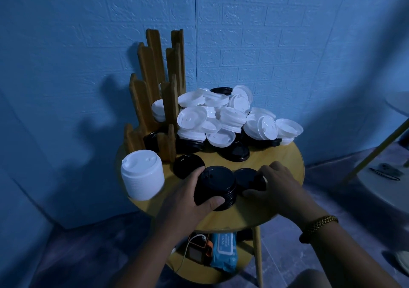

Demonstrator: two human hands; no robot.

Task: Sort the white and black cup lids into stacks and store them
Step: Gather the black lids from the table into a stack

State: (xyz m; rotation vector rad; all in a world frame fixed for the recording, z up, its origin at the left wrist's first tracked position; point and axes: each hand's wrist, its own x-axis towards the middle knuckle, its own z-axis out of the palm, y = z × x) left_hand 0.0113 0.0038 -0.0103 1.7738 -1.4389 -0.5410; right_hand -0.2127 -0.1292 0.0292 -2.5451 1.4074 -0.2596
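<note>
My left hand (190,195) grips a stack of black lids (215,187) at the front of the round wooden table (285,154), thumb on its near side. Beside it my right hand (277,182) holds a single black lid (245,177), thumb under its near edge. Another loose black lid (188,164) lies just behind the left hand. A tall stack of white lids (142,174) stands at the table's left edge. A mixed heap of white lids (221,115), with black ones showing beneath, fills the back.
A wooden slotted lid holder (152,97) stands at the back left with a few white and black lids in its slots. A lower shelf (199,274) carries a wipes packet (224,250) and a small device with a cable. Blue walls close in behind.
</note>
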